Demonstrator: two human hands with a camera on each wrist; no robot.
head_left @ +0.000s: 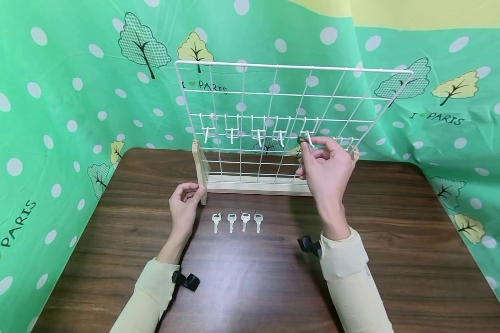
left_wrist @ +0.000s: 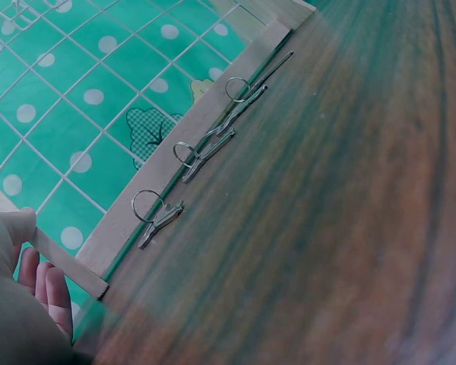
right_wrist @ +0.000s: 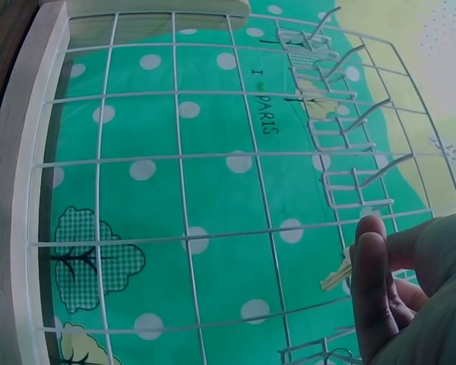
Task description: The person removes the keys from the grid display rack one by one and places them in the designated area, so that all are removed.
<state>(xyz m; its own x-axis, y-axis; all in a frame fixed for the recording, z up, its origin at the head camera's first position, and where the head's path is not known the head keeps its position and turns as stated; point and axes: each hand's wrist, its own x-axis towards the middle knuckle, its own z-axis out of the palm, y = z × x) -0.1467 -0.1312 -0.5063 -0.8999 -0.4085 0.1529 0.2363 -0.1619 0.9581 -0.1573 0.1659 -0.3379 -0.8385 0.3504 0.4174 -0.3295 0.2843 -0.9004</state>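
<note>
Held up at the right half of the rack: a small gold-toned metal key point(right_wrist: 336, 275), flat, with a notched blade jutting out past the fingertips and a head covered by them. Clamped on it between thumb and fingers of the bare right hand point(head_left: 329, 166). Just beside the fifth white metal hook point(head_left: 310, 140) from the left; cannot tell whether touching.

Behind, a white wire grid rack point(head_left: 293, 67) with more such hooks along the middle, set in a pale wooden base bar point(head_left: 254, 187). At the left end, a pale wooden side foot point(head_left: 199, 171), pinched between thumb and fingers of the bare left hand point(head_left: 183, 208).

On the near side of the base, four silver-coloured metal keys point(head_left: 245, 216) with thin rings, lying in a row on a dark brown wood-grain table point(head_left: 250, 277). At the far side, green cloth point(head_left: 87, 111) with white dots and printed trees.
</note>
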